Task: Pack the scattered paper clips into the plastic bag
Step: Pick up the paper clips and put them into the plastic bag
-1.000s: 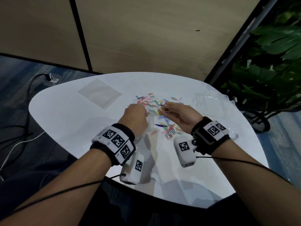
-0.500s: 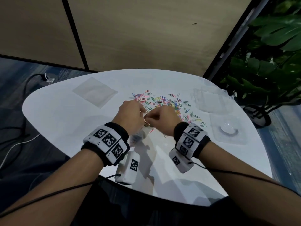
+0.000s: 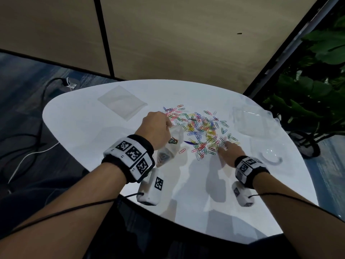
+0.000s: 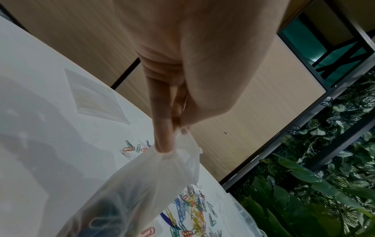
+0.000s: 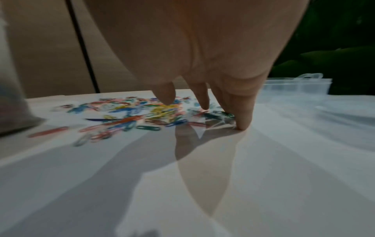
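Observation:
Coloured paper clips [image 3: 201,130] lie scattered over the middle of the white table [image 3: 89,131]. My left hand [image 3: 155,128] pinches the top edge of a clear plastic bag [image 3: 170,146], which hangs down with several clips inside; the left wrist view shows the bag [image 4: 129,192] held between thumb and fingers. My right hand [image 3: 228,151] reaches down at the near right edge of the pile with fingers spread. In the right wrist view its fingertips [image 5: 242,123] touch the table beside the clips [image 5: 154,113], holding nothing.
A flat spare plastic bag [image 3: 122,101] lies at the far left of the table. Clear plastic boxes [image 3: 250,118] and a clear lid [image 3: 268,154] sit at the right. Green plants [image 3: 317,90] stand beyond the right edge, cables on the floor at left.
My right hand has left the bag's mouth and moved right and down to the pile's near right edge. My left hand keeps holding the bag up.

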`<state>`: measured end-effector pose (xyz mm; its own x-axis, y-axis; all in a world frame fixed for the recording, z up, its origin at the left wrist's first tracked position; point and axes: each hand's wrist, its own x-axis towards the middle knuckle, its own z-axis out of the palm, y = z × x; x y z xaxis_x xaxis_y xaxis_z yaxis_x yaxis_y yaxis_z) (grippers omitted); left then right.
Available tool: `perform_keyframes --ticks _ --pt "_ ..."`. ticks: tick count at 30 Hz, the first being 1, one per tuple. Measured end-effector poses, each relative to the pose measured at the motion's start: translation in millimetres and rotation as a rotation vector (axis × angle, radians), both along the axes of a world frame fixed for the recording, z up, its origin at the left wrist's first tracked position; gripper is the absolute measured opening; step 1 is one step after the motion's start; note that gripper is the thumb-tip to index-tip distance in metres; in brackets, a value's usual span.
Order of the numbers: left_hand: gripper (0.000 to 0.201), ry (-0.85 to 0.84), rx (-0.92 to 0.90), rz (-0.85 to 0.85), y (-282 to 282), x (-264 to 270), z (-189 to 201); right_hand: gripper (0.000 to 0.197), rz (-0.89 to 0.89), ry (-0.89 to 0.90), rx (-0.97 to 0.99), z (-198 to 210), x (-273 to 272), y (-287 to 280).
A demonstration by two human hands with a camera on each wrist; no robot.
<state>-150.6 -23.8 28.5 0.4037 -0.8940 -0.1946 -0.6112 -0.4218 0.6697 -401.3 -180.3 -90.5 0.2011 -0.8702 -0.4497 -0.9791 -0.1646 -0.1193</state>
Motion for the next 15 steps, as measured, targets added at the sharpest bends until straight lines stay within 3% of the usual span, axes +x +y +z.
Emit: perform_keyframes --ticks 3,6,7,11,15 --pt "0.029 -0.006 0.008 -0.009 0.7 -1.1 -0.2 0.073 -0.009 -0.121 -0.020 -10.2 20.3 8.0" --pt "0.029 -0.007 0.010 -0.009 2.0 -0.1 -1.4 0.081 0.120 -0.056 -0.042 -16.5 34.9 9.2" --pt "0.029 -0.004 0.010 -0.008 2.6 0.7 -2.1 0.075 0.174 -0.047 -0.073 -17.2 39.0 8.5" --pt "0.028 0.001 0.019 -0.019 5.2 6.7 -5.6 0.021 0.337 -0.055 -0.226 -14.1 55.3 7.8" --pt "0.030 -0.010 0.023 -0.028 6.0 8.5 -8.1 0.026 0.343 -0.061 -0.293 -13.4 60.9 6.3"
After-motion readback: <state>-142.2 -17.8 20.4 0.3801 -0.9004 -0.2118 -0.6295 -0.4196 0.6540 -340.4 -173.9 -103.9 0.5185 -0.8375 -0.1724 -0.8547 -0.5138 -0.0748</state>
